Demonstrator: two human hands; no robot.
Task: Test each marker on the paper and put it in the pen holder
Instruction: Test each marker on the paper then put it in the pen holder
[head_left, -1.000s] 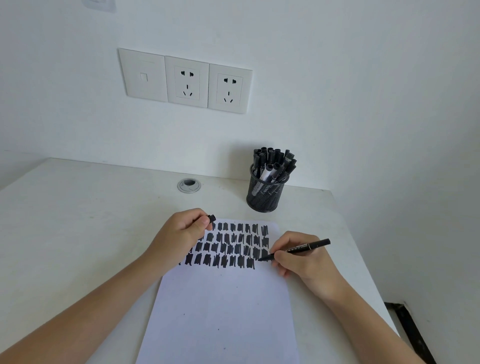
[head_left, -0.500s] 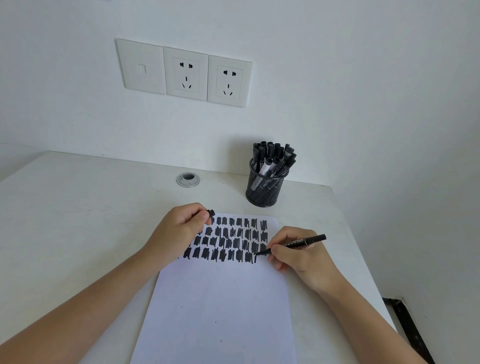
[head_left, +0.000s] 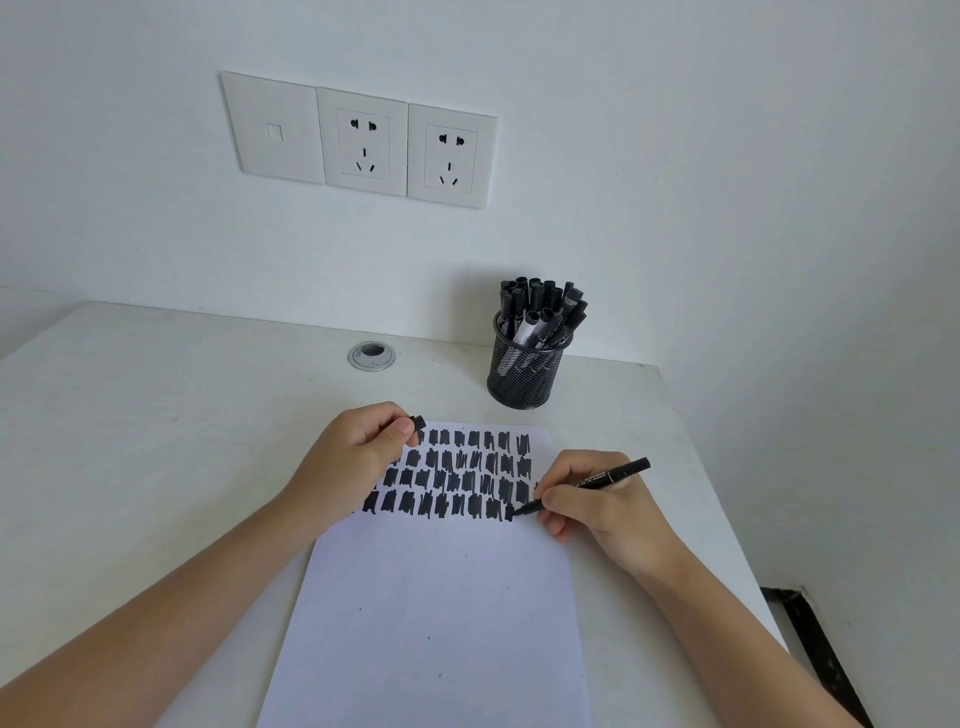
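Desk comes first: a white desk fills the lower two thirds of the frame. On it, from centre to bottom edge, lies a sheet of white paper. Rows of black ink patches cover the top of the paper, and the rest is bare. Three white wall sockets sit on the wall at upper left.

The left hand rests on the upper left corner of the sheet. Its fingers are curled and pinch a small black cap between thumb and forefinger. The right hand, at the paper's right edge, is closed in a writing grip round a slim black marker. The nib touches the sheet at the right end of the lowest row, and the tail points to the upper right. Above centre right stands a black mesh pen holder, crowded with capped markers and well apart from both hands. A round silver cable grommet sits left of the holder.

The step in hand looks to be the test scribble itself. To do it well:

- Keep the strokes short and inside the paper's edge, since the nib is working close to the right margin and could mark the desk.
- Let the left hand's weight pin the sheet so it does not skid.
- Make the patch dense enough to judge the ink.
- Lift the nib cleanly, then press the cap on fully before reaching for the holder.
- Slip the marker into a gap in the holder rather than forcing it, because the cup is nearly full.
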